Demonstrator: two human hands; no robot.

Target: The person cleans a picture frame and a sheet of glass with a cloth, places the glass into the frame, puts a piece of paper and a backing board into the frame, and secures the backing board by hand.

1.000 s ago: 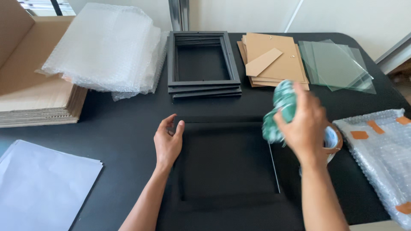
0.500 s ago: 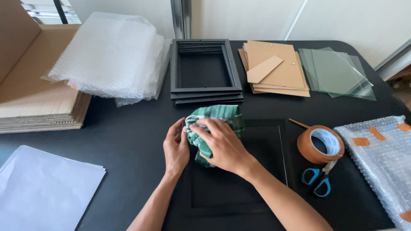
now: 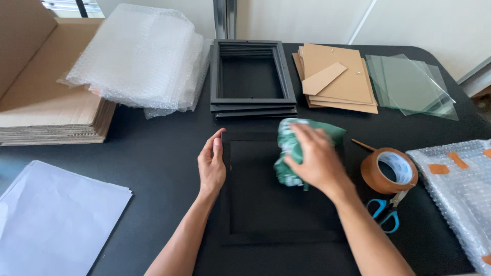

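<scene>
A black picture frame (image 3: 279,237) lies flat on the black table in front of me. My left hand (image 3: 211,164) rests flat against the frame's left edge with fingers together. My right hand (image 3: 316,159) presses a crumpled green cloth (image 3: 289,153) onto the upper right part of the frame's inner panel. The cloth is partly hidden under my fingers.
A stack of black frames (image 3: 252,105) stands behind, with brown backing boards (image 3: 337,82) and glass panes (image 3: 411,87) to its right. Brown tape roll (image 3: 388,171), blue-handled scissors (image 3: 386,214) and a bubble-wrapped parcel (image 3: 460,189) lie right. Bubble wrap (image 3: 140,59), flat cardboard (image 3: 48,110) and white paper (image 3: 56,214) lie left.
My right hand brought the green cloth down from the air onto the frame, swept to its upper left, and now has moved right. The left hand stays at the frame's left edge.
</scene>
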